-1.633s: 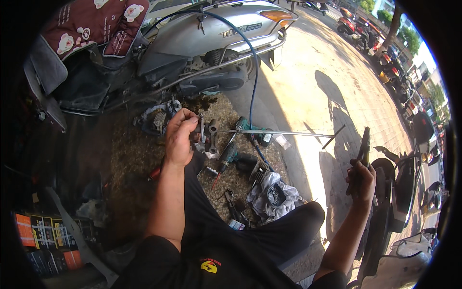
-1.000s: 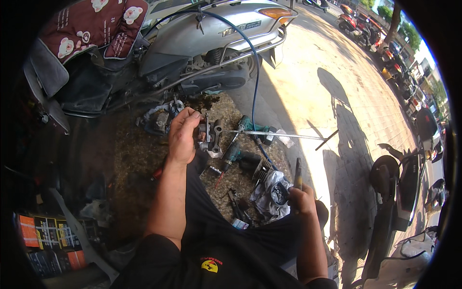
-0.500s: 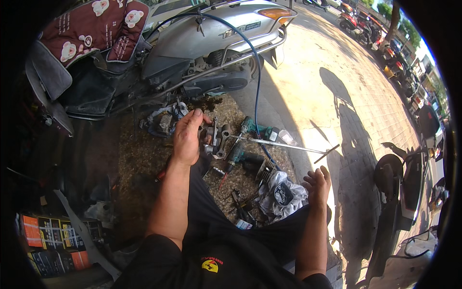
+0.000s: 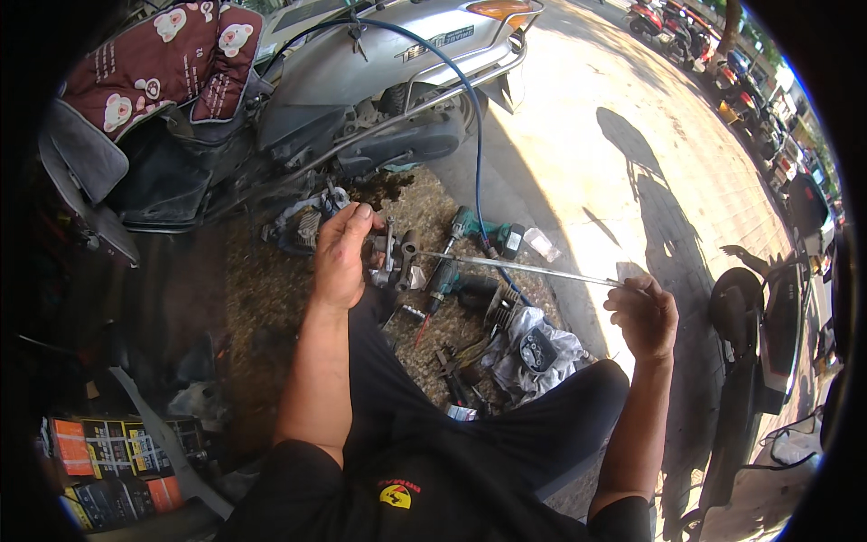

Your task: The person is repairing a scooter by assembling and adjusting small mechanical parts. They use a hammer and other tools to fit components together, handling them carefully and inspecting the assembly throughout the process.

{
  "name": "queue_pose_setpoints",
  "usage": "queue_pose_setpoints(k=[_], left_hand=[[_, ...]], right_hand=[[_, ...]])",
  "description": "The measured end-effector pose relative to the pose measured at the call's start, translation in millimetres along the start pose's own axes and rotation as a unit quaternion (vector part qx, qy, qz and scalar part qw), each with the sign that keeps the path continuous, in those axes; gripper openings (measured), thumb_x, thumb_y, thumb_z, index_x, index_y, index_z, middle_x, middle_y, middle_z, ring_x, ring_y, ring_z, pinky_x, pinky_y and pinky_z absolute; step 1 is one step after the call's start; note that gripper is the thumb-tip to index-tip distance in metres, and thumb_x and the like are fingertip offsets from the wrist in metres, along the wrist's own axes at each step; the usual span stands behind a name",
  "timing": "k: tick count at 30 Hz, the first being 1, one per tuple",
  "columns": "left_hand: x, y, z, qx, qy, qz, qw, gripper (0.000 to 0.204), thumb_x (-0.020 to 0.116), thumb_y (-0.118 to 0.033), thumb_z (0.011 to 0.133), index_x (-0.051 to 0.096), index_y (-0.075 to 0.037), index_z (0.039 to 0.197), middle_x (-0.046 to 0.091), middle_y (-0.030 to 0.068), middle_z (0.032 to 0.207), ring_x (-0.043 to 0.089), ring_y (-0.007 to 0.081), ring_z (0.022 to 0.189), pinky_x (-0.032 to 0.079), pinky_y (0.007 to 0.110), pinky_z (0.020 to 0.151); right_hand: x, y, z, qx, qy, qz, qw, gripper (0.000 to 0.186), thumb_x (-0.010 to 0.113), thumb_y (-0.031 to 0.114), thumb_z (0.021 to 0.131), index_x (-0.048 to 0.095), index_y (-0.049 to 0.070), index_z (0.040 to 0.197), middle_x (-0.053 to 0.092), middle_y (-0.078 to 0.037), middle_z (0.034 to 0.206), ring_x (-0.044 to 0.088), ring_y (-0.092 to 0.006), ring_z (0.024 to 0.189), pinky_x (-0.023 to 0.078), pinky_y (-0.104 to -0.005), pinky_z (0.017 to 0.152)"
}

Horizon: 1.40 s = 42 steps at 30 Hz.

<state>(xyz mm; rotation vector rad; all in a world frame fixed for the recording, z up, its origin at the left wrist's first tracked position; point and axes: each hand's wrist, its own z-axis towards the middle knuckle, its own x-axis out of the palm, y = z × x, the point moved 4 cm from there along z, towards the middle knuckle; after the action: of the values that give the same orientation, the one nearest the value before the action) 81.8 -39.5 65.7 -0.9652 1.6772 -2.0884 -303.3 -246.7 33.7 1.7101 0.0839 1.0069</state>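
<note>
My left hand [image 4: 340,257] is closed around a grey metal engine part [image 4: 406,264] with round holes, held above the stained ground. Running rightward from that part is a long, thin T-handle wrench [image 4: 533,269], its tip at the part. My right hand [image 4: 646,316] has its fingers curled round the wrench's far end, hiding the crossbar. Below the wrench lies a teal and black cordless power tool [image 4: 444,278], with a second one [image 4: 479,231] just beyond. A finned metal cylinder [image 4: 506,307] rests beside a grey rag [image 4: 564,357] bearing a dark part.
A silver scooter [image 4: 361,86] stands ahead, and a blue hose [image 4: 479,163] hangs down from it. Another finned part [image 4: 305,226] sits on cloth at left. Pliers [image 4: 449,372] lie near my legs. Boxes [image 4: 117,447] are stacked lower left; another scooter [image 4: 768,334] stands at right.
My right hand has moved up and right, from beside the wrench's crossbar to a grip on it. The left hand still holds the engine part. The view has shifted slightly.
</note>
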Motion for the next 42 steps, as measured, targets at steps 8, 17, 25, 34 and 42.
queue_pose_setpoints(k=[8, 17, 25, 34, 42], left_hand=[[3, 4, -1, 0.004, 0.041, 0.041, 0.998, 0.012, 0.064, -0.014, 0.094, 0.060, -0.007, 0.086, 0.058, -0.0038, 0.075, 0.051, 0.0029, 0.062, 0.041, 0.019, 0.053], [6, 7, -8, -0.024, 0.055, 0.018, 0.998, 0.007, 0.067, -0.009, 0.092, 0.061, -0.005, 0.091, 0.058, -0.0029, 0.075, 0.050, 0.0025, 0.062, 0.042, 0.020, 0.054], [3, 15, -9, -0.037, 0.025, -0.011, 0.999, 0.009, 0.068, -0.008, 0.092, 0.062, -0.004, 0.098, 0.060, -0.0035, 0.079, 0.055, 0.0030, 0.069, 0.045, 0.018, 0.059], [13, 22, -13, -0.029, 0.044, -0.057, 0.997, 0.007, 0.067, -0.006, 0.093, 0.062, -0.006, 0.098, 0.062, -0.0028, 0.079, 0.056, 0.0030, 0.064, 0.048, 0.019, 0.057], [25, 31, -20, -0.040, 0.075, -0.076, 0.993, 0.006, 0.067, -0.006, 0.092, 0.063, -0.006, 0.096, 0.062, -0.0020, 0.076, 0.055, 0.0042, 0.061, 0.045, 0.020, 0.054]], right_hand=[[8, 8, -5, -0.021, -0.063, -0.140, 0.988, 0.017, 0.053, 0.010, 0.095, 0.055, 0.002, 0.110, 0.070, -0.021, 0.092, 0.071, -0.0295, 0.080, 0.059, -0.0345, 0.064], [6, 6, -8, -0.017, -0.103, -0.218, 0.970, 0.024, 0.055, 0.006, 0.094, 0.053, 0.001, 0.117, 0.069, -0.018, 0.095, 0.070, -0.0255, 0.080, 0.058, -0.0324, 0.065], [-9, -8, -6, -0.111, -0.158, -0.304, 0.933, 0.018, 0.058, 0.008, 0.094, 0.062, 0.003, 0.111, 0.065, -0.009, 0.103, 0.066, -0.0187, 0.091, 0.054, -0.0302, 0.071], [9, -30, 4, -0.243, -0.299, -0.072, 0.920, 0.031, 0.050, 0.020, 0.104, 0.057, -0.008, 0.117, 0.064, -0.016, 0.104, 0.065, -0.0252, 0.105, 0.056, -0.0372, 0.090], [13, -51, 23, -0.270, 0.029, 0.406, 0.873, 0.047, 0.033, 0.033, 0.107, 0.055, -0.006, 0.121, 0.065, -0.014, 0.105, 0.062, -0.0285, 0.106, 0.052, -0.0412, 0.087]])
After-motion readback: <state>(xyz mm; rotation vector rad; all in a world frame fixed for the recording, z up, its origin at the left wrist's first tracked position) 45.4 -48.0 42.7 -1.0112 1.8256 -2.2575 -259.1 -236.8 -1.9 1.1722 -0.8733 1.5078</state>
